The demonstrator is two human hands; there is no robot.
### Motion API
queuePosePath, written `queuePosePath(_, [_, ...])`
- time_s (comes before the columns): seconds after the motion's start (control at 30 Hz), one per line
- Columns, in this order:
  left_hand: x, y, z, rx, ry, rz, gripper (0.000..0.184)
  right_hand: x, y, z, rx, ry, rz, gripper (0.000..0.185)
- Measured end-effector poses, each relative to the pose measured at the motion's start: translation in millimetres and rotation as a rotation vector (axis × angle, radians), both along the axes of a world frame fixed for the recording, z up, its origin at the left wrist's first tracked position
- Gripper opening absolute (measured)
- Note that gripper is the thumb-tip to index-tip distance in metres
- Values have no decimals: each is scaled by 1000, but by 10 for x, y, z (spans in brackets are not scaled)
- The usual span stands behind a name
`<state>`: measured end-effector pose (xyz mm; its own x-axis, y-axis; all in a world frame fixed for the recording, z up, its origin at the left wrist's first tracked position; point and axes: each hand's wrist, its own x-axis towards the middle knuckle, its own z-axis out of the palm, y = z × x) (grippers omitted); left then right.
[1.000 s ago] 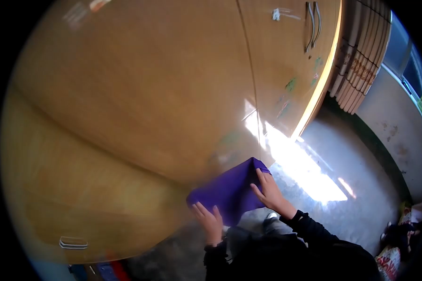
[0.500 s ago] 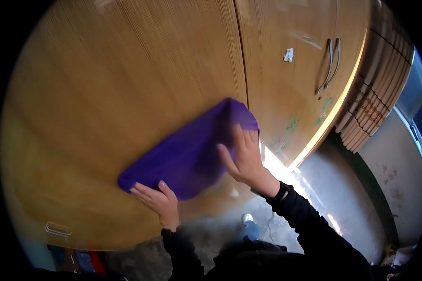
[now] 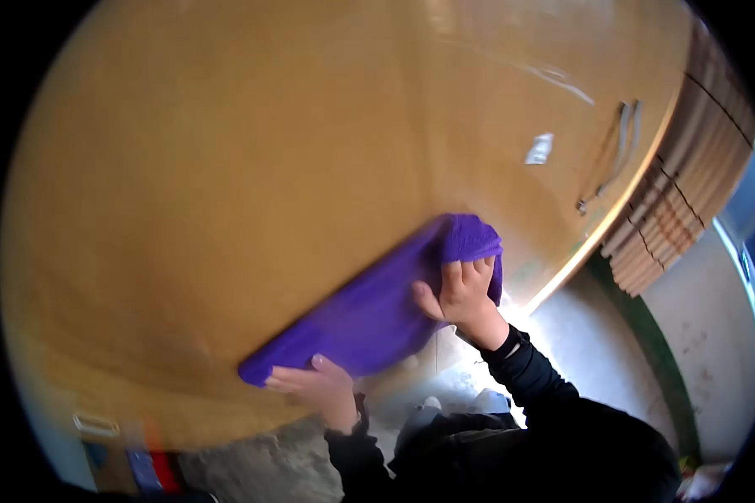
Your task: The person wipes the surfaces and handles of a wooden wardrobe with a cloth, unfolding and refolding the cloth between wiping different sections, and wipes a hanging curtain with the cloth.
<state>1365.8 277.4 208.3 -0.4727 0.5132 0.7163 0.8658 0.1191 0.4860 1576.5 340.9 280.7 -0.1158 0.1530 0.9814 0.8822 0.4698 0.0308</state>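
A purple cloth (image 3: 361, 314) is spread slantwise against the wooden cabinet front (image 3: 226, 168). My right hand (image 3: 466, 293) is at its upper right end, fingertips tucked under a fold of the cloth and thumb apart. At the lower left end, my left hand (image 3: 323, 390) holds the cloth's edge, its fingertips partly hidden and somewhat blurred. Between the hands the cloth is stretched fairly flat.
Metal door handles (image 3: 625, 151) and a whitish patch (image 3: 539, 148) are on the cabinet at the upper right. Beyond its edge hang rolled slats (image 3: 679, 201) near a window. Below are a sunlit grey floor (image 3: 596, 335) and a lower left handle (image 3: 96, 425).
Over the last second the cloth went from low near my body up onto the cabinet and became more spread out. Since the middle frame, its fold covers more of my right fingers.
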Motion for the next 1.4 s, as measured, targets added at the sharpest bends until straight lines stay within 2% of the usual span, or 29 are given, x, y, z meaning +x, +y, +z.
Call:
queuePosePath(0.03, [145, 39, 62, 63, 54, -43, 78, 149, 43, 71, 11, 61, 15, 51])
queuePosePath(0.07, [-293, -242, 344, 92, 101, -62, 79, -277, -244, 390, 24, 106, 49, 52])
queuePosePath(0.13, [-337, -408, 580, 92, 126, -106, 79, -297, -376, 641, 70, 115, 24, 58])
queuePosePath(0.23, [-54, -524, 1047, 147, 139, -162, 79, -2, -551, 957, 152, 132, 25, 60])
queuePosePath(0.3, [301, -663, 1343, 181, 135, -217, 80, 367, -743, 1127, 197, 80, -39, 75])
queuePosePath(0.33, [334, -651, 1325, 178, 127, -226, 81, 387, -809, 1074, 173, 117, -80, 74])
queuePosePath(0.4, [960, -871, 1751, 196, 184, -232, 83, 1006, -1030, 1448, 215, 267, -148, 70])
queuePosePath(0.43, [1208, -908, 1931, 295, 207, -330, 85, 1235, -1181, 1662, 127, 337, -126, 67])
queuePosePath(0.5, [1823, -1014, 2292, 419, 208, -485, 88, 1752, -1241, 1967, 138, 352, -176, 63])
queuePosePath(0.57, [2455, -921, 2505, 369, 188, -572, 89, 2209, -1072, 2149, 63, 440, -82, 59])
queuePosePath(0.6, [2702, -753, 2648, 342, 57, -687, 89, 2366, -917, 2236, 13, 461, -31, 56])
queuePosePath(0.63, [2944, -496, 2746, 414, 287, -497, 85, 2509, -681, 2228, -30, 459, 86, 54])
queuePosePath(0.67, [3155, -373, 2782, 388, 358, -400, 81, 2569, -606, 2170, -60, 441, 195, 53])
queuePosePath(0.7, [3353, -283, 2769, 365, 429, -304, 76, 2623, -553, 2119, -84, 421, 302, 52])
queuePosePath(0.73, [3511, -224, 2709, 364, 427, -316, 71, 2621, -528, 2114, -120, 474, 360, 52])
queuePosePath(0.8, [3685, -72, 2549, 394, 438, -419, 66, 2664, -442, 2058, -31, 349, 305, 50])
queuePosePath(0.9, [3538, 347, 1867, 509, 524, -365, 57, 2489, -163, 1680, -33, 330, 315, 47])
queuePosePath(0.97, [3614, 319, 1733, 548, 562, -333, 52, 2512, -156, 1414, -79, 315, 366, 45])
queuePosePath(1.03, [3633, 328, 1581, 547, 490, -314, 44, 2523, -58, 990, -13, 174, 345, 52])
queuePosePath(1.1, [3626, 354, 1580, 625, 488, -329, 38, 2523, -37, 851, 32, 161, 403, 50])
queuePosePath(1.13, [3645, 355, 1635, 604, 476, -330, 35, 2508, -30, 781, 2, 206, 370, 48])
queuePosePath(1.17, [3667, 327, 1668, 575, 458, -329, 32, 2511, 5, 796, 98, 253, 395, 37])
queuePosePath(1.2, [3628, 319, 1592, 549, 432, -410, 28, 2530, 33, 775, 93, 257, 379, 36])
queuePosePath(1.23, [3552, 312, 1461, 524, 477, -368, 30, 2495, 3, 699, 70, 262, 364, 35])
queuePosePath(1.3, [3445, 289, 1175, 464, 584, -412, 28, 2466, 64, 437, 21, 473, 438, 40])
queuePosePath(1.33, [3405, 227, 1054, 350, 608, -413, 26, 2484, 6, 535, 33, 406, 385, 50])
queuePosePath(1.37, [3344, 156, 843, 335, 595, -385, 26, 2468, 31, 329, -34, 526, 560, 55])
queuePosePath(1.4, [3274, 40, 606, 74, 598, -422, 25, 2504, 101, 2, 8, 526, 530, 54])
